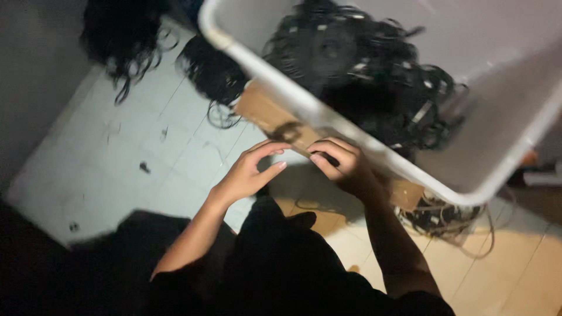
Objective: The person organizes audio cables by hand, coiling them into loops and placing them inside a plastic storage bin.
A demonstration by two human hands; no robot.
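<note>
Two hands at my tub [275,79] rim: left hand [252,172] half open, holding nothing; right hand [339,164] curled, fingertips pinching a thin black cable [319,157]; cable pile [374,76] inside.

pale tiled floor [117,152], dark wall [29,70], dim light

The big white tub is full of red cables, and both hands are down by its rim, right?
Not quite. The head view shows the cables in the white tub are black, not red. The left hand and right hand are indeed by its rim.
</note>
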